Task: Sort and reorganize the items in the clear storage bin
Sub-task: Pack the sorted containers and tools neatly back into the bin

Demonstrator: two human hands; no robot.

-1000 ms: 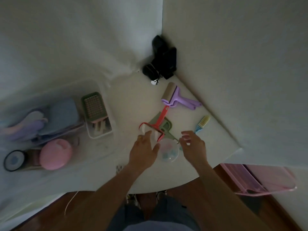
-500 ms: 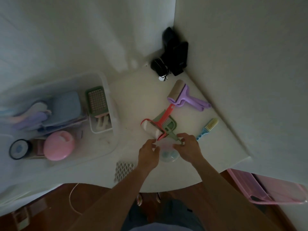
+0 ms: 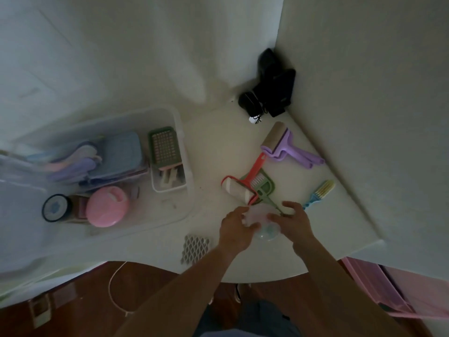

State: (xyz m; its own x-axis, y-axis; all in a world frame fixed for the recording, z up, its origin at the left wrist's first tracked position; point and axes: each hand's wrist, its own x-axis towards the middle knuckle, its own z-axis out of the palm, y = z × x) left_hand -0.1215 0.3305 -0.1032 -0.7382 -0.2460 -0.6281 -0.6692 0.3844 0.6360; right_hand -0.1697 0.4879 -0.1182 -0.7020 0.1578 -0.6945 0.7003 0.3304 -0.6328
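While our left hand (image 3: pixel 234 228) and right hand (image 3: pixel 292 221) both clasp a clear container (image 3: pixel 263 223) over the tabletop (image 3: pixel 218 147), the bin (image 3: pixel 179 132) sits well to their left.

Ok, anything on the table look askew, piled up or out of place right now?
Mostly tidy. The red lint roller lies crossed on top of the green dustpan instead of flat on the white table. The grey honeycomb mat sits close to the table's near edge. Nothing looks spilled or broken.
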